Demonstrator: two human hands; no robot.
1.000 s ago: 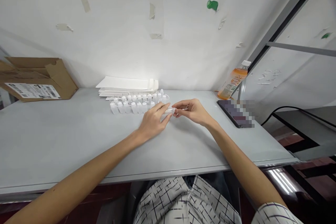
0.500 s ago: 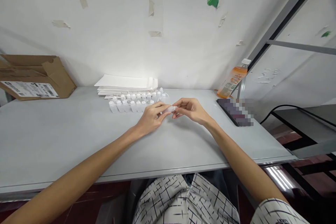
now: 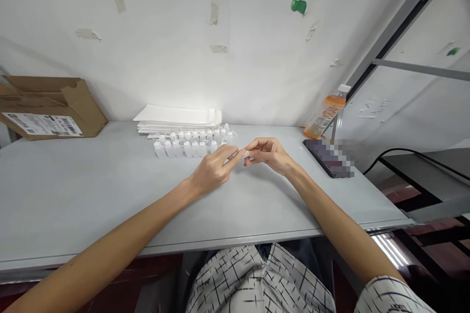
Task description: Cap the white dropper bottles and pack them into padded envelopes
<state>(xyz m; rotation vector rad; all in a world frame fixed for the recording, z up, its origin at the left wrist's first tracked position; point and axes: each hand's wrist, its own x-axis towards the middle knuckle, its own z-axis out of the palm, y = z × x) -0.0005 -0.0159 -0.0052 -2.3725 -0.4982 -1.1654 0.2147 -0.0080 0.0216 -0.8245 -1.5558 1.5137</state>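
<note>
Between my two hands, above the table, is a small translucent white dropper bottle (image 3: 245, 154), mostly covered by fingers. My left hand (image 3: 215, 168) is closed round its body from the left. From the right, my right hand (image 3: 269, 155) pinches the cap end with thumb and fingers. Just behind and left of my left hand, several similar dropper bottles (image 3: 188, 148) stand upright in two rough rows, with thin strap-like loops at their tops.
A stack of white flat sheets or cartons (image 3: 176, 115) lies behind the bottles by the wall. An open cardboard box (image 3: 55, 107) is at the far left. At the right are an orange drink bottle (image 3: 325, 116) and a dark phone (image 3: 323, 159). The grey table (image 3: 91, 195) ends near my lap.
My left hand's fingers have stretched further over the small bottle, hiding more of it. My right hand stays at the cap end with a slight shift. The view has moved a little.
</note>
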